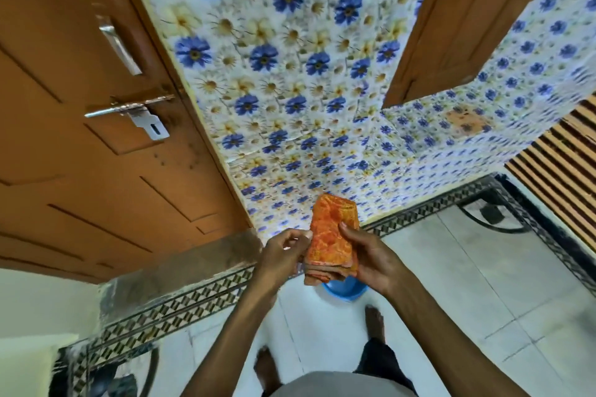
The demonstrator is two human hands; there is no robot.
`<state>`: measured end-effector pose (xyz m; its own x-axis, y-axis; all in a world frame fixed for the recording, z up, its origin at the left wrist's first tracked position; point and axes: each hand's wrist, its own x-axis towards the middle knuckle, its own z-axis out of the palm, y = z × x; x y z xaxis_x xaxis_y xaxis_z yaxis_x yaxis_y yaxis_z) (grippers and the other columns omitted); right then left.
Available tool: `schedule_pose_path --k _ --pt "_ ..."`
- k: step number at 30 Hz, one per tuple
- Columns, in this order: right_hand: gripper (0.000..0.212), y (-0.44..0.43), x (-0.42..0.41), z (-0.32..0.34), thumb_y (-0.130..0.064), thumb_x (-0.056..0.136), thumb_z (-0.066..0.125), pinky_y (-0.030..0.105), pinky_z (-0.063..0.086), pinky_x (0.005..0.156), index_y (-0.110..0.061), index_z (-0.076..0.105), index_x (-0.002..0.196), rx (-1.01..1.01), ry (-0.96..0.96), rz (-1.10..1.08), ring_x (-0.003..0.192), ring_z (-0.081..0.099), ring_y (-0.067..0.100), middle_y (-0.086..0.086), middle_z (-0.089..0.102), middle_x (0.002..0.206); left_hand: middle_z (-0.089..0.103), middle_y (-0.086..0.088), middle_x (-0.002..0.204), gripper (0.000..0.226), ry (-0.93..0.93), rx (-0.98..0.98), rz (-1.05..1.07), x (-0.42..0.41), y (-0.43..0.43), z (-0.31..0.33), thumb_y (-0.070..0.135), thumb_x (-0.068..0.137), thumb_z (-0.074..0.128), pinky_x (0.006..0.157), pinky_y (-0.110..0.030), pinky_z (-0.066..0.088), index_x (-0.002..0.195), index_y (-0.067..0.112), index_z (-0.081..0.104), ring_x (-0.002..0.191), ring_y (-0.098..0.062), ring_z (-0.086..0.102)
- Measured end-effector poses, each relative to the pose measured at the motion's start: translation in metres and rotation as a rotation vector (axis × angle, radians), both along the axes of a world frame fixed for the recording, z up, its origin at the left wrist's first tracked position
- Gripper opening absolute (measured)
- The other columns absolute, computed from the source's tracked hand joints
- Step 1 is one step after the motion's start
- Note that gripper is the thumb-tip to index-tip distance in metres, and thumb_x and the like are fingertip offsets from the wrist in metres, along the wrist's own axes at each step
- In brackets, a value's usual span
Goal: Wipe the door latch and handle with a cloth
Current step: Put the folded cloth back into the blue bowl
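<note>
An orange patterned cloth [332, 235], folded into a thick pad, sits upright in front of me at lower centre. My right hand [371, 259] grips it from the right, thumb across its face. My left hand [283, 251] pinches its left edge with the fingertips. The brown wooden door [80, 171] fills the left side. On it, well up and left of my hands, are a sliding latch [142, 103] with a silver lever handle [103, 112] and keyhole plate [151, 126], and a silver pull handle [119, 47] higher up.
Flowered blue-and-cream tiles [290, 74] cover the wall right of the door. A second wooden frame [458, 19] stands at upper right. A blue basin [345, 290] lies on the white tiled floor below the cloth, near my bare feet. A patterned border runs along the floor edge.
</note>
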<state>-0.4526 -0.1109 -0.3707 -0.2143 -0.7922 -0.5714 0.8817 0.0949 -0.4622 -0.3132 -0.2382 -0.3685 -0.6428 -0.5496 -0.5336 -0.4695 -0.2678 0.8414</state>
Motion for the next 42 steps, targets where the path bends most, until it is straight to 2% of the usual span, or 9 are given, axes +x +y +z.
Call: schedule_pose_path --k 7,11,14,20,27,31,34,38,42 --pt "0.057 0.056 -0.1 -0.055 -0.019 0.085 0.072 0.045 0.057 0.088 -0.012 0.052 0.137 0.138 0.142 0.131 0.116 0.064 0.035 0.018 0.064 0.13 0.065 0.004 0.074 0.039 -0.04 0.013 0.164 -0.087 0.082 -0.05 0.045 0.071 0.08 0.062 -0.029 0.057 0.095 0.016 0.068 0.067 -0.012 0.065" --pt "0.034 0.075 -0.129 -0.125 -0.007 0.087 0.069 0.029 0.06 0.063 -0.019 0.06 0.118 0.398 0.409 0.252 0.084 0.074 0.017 0.016 0.068 0.116 0.064 -0.002 0.081 0.017 -0.193 0.1 0.159 -0.121 0.111 -0.123 0.023 0.088 0.079 0.058 -0.025 0.058 0.093 0.019 0.063 0.062 -0.01 0.064" --pt "0.05 0.083 -0.138 -0.227 -0.035 0.072 0.076 0.043 0.059 0.08 -0.021 0.056 0.116 0.66 0.603 0.415 0.094 0.07 0.025 0.011 0.069 0.113 0.065 0.004 0.076 0.014 -0.33 0.085 0.096 -0.128 0.122 -0.221 0.012 0.095 0.072 0.058 -0.017 0.049 0.089 0.023 0.064 0.063 -0.008 0.06" --pt "0.031 0.084 -0.159 -0.443 -0.022 0.075 0.062 0.049 0.056 0.086 -0.021 0.054 0.105 0.933 0.652 0.594 0.096 0.065 0.032 0.008 0.066 0.101 0.067 0.006 0.078 0.02 -0.507 -0.126 0.107 -0.125 0.106 -0.462 -0.001 0.088 0.074 0.065 -0.026 0.048 0.099 0.014 0.066 0.058 0.008 0.059" --pt "0.016 0.017 -0.144 -0.689 -0.033 0.091 0.052 0.028 0.059 0.064 -0.024 0.052 0.105 0.825 0.729 0.466 0.083 0.069 0.027 0.002 0.062 0.086 0.062 -0.02 0.115 0.044 -0.604 -0.265 0.165 -0.133 0.069 -0.706 0.016 0.09 0.073 0.089 -0.037 0.049 0.128 0.005 0.055 0.104 -0.032 0.064" --pt "0.042 -0.006 -0.133 -0.787 -0.059 0.073 0.049 0.041 0.046 0.074 -0.018 0.055 0.081 0.927 0.832 0.463 0.084 0.06 0.025 0.007 0.065 0.085 0.069 -0.003 0.088 0.022 -0.52 -0.357 0.262 -0.117 0.062 -0.747 0.011 0.087 0.068 0.075 -0.04 0.056 0.105 0.018 0.058 0.078 -0.023 0.069" --pt "0.063 -0.009 -0.134 -0.827 -0.042 0.059 0.05 0.038 0.049 0.08 -0.007 0.061 0.11 0.932 0.838 0.598 0.095 0.059 0.024 0.015 0.065 0.104 0.066 0.009 0.079 0.027 -0.389 -0.296 0.295 -0.105 0.059 -0.748 0.009 0.09 0.072 0.062 -0.024 0.052 0.1 0.027 0.054 0.057 0.002 0.062" --pt "0.046 0.0 -0.145 -0.82 -0.022 0.082 0.061 0.037 0.048 0.095 0.001 0.056 0.121 1.04 0.92 0.664 0.116 0.06 0.036 0.026 0.062 0.124 0.065 0.013 0.085 0.025 -0.336 -0.23 0.32 -0.104 0.06 -0.737 0.01 0.091 0.074 0.06 -0.005 0.045 0.102 0.024 0.057 0.066 0.007 0.062" --pt "0.031 0.009 -0.138 -0.748 -0.018 0.076 0.056 0.039 0.053 0.094 -0.013 0.067 0.105 0.971 0.942 0.595 0.103 0.067 0.029 0.016 0.072 0.11 0.07 -0.002 0.102 0.02 -0.408 -0.208 0.315 -0.103 0.061 -0.701 0.016 0.092 0.073 0.077 -0.025 0.049 0.109 0.017 0.063 0.089 -0.019 0.067"
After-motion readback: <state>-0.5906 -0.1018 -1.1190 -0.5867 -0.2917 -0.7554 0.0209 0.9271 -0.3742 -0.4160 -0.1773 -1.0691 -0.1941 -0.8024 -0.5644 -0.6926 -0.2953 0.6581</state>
